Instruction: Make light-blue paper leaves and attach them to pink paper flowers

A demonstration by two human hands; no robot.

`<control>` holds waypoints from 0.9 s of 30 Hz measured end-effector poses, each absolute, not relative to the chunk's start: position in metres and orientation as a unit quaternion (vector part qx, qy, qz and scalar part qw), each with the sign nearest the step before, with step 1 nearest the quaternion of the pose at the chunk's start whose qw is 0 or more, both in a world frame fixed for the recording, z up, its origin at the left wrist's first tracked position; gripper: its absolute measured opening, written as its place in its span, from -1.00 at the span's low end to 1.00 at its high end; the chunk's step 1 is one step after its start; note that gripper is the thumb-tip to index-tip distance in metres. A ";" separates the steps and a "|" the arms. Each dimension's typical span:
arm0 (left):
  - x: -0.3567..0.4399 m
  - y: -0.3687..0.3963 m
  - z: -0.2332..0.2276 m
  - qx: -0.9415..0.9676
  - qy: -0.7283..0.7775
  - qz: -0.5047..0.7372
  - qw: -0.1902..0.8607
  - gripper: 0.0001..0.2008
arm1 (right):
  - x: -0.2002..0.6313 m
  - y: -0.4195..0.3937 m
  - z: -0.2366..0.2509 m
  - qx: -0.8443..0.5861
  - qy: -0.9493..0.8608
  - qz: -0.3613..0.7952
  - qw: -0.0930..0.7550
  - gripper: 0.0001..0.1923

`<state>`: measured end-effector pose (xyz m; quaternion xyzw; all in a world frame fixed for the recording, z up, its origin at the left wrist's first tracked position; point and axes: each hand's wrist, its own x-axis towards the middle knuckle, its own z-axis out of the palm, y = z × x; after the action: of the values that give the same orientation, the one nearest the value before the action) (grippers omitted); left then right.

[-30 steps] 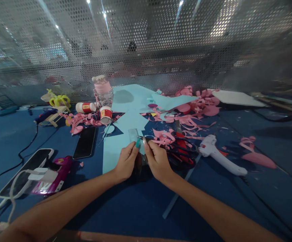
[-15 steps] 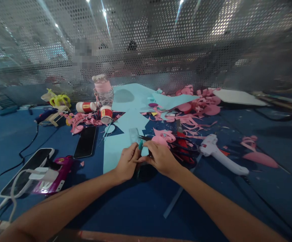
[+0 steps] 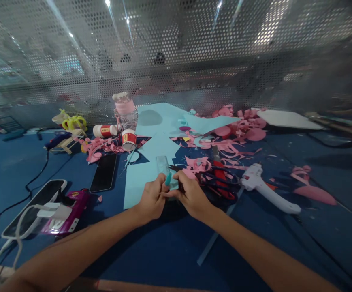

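My left hand (image 3: 152,196) is closed, with a small teal strip (image 3: 168,179), perhaps curled paper, pinched upright between thumb and forefinger. Close on its right is my right hand (image 3: 194,196), fingers bent; a gap shows between its upper and lower fingertips, and the lower one reaches to the left hand. Nothing is visible between them. Beneath and beyond the hands lies light blue paper (image 3: 135,182), with a clear rectangular piece (image 3: 162,163) on it. Dark-handled scissors (image 3: 220,177) rest beside the right hand, their tips pointing left. The lower ends of the fingers are partly hidden.
Right of the hands lie a red-handled tool (image 3: 222,178) and a white glue gun (image 3: 267,190). Pink paper scraps (image 3: 233,152) spread behind. At left are a black phone (image 3: 103,172), a purple device (image 3: 75,209), paper cups (image 3: 129,140) and a bottle (image 3: 125,111).
My right upper fingertip has drawn slightly away from the teal strip, which tilts a little differently in my left hand. The other things stay put, apart from a small shift of view.
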<state>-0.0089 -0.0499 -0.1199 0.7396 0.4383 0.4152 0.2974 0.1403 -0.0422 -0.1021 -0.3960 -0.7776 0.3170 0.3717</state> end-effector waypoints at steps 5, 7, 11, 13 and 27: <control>-0.010 -0.048 -0.117 0.729 0.460 0.417 0.289 -0.67 | 0.141 -0.046 -0.097 -0.363 -0.752 0.390 0.388 -0.68; -0.010 -0.048 -0.117 0.731 0.457 0.419 0.285 -0.65 | 0.140 -0.046 -0.097 -0.368 -0.745 0.385 0.402 -0.68; -0.009 -0.049 -0.118 0.727 0.448 0.434 0.288 -0.62 | 0.134 -0.047 -0.100 -0.378 -0.708 0.407 0.435 -0.64; -0.008 -0.050 -0.118 0.721 0.446 0.445 0.288 -0.62 | 0.131 -0.048 -0.102 -0.376 -0.688 0.425 0.453 -0.62; -0.004 -0.052 -0.122 0.652 0.486 0.486 0.320 -0.62 | 0.120 -0.056 -0.111 -0.431 -0.664 0.374 0.483 -0.65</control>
<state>-0.0036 -0.0519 -0.1222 0.6523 0.4861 0.4855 0.3201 0.1199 -0.0557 -0.1105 -0.4307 -0.6644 0.3738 0.4830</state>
